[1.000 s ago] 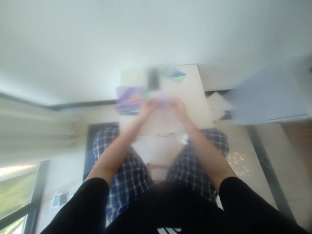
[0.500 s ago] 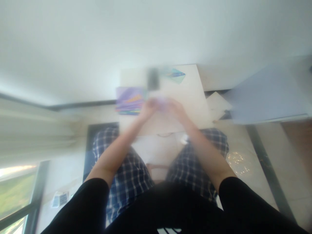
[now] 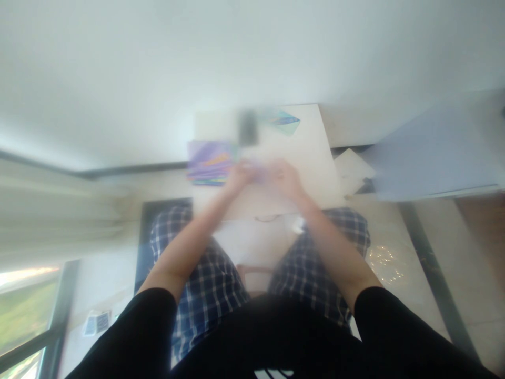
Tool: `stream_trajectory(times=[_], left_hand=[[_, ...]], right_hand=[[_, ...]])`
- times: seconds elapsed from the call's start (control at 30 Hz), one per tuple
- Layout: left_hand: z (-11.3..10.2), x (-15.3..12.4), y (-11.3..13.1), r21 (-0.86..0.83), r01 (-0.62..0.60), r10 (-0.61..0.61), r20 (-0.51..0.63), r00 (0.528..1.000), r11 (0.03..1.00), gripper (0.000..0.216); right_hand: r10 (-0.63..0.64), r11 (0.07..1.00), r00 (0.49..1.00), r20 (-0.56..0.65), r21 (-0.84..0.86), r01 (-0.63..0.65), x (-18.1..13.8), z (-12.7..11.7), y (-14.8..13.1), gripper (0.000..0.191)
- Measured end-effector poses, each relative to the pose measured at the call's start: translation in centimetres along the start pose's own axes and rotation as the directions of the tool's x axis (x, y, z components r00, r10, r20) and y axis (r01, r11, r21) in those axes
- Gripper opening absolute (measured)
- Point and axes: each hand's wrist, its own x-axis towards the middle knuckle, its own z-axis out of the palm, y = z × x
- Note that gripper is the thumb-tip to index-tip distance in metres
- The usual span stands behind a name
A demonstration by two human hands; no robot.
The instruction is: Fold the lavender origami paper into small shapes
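Observation:
A pale purple piece that looks like paper is between my two hands above the white table, its shape smeared by the blurred centre of the view. My left hand is closed at its left side, with the fingertips hard to make out. On the other side my right hand is bent inward with fingers closed at the piece's right edge. Just left of my left hand lies a stack of coloured sheets, mostly purple with an orange streak. A blue-green folded paper rests farther back.
The white table stands against the wall, over my knees. A dark, blurred upright object is near its back. To the right is a large pale grey panel; cards lie at lower left.
My right hand has shifted slightly and turned, and less of the purple piece shows between the hands. My left hand has barely moved.

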Motion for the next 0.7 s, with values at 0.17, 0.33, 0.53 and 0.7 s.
stream_trajectory(times=[0.17, 0.33, 0.53, 0.7], left_hand=[[-0.6, 0.6, -0.4, 0.1, -0.024, 0.028, -0.038, 0.999, 0.995, 0.033], [-0.9, 0.8, -0.9, 0.165, -0.082, 0.071, 0.069, 0.995, 0.983, 0.029], [-1.0, 1.8, -3.2, 0.145, -0.176, 0.154, 0.151, 0.977, 0.974, 0.03], [-0.8, 2.1, -4.0, 0.042, -0.111, 0.1, 0.21, 0.973, 0.993, 0.032]], right_hand=[[-0.267, 0.959, 0.94, 0.212, -0.04, 0.281, 0.0, -0.9, -0.2, 0.02], [-0.251, 0.965, 0.944, 0.216, -0.025, 0.262, -0.3, -1.6, -0.6, 0.021], [-0.222, 0.975, 0.941, 0.254, 0.073, 0.21, -0.5, -2.2, -1.8, 0.02], [-0.241, 0.97, 0.941, 0.238, 0.099, 0.223, -0.2, -2.0, -1.5, 0.017]])
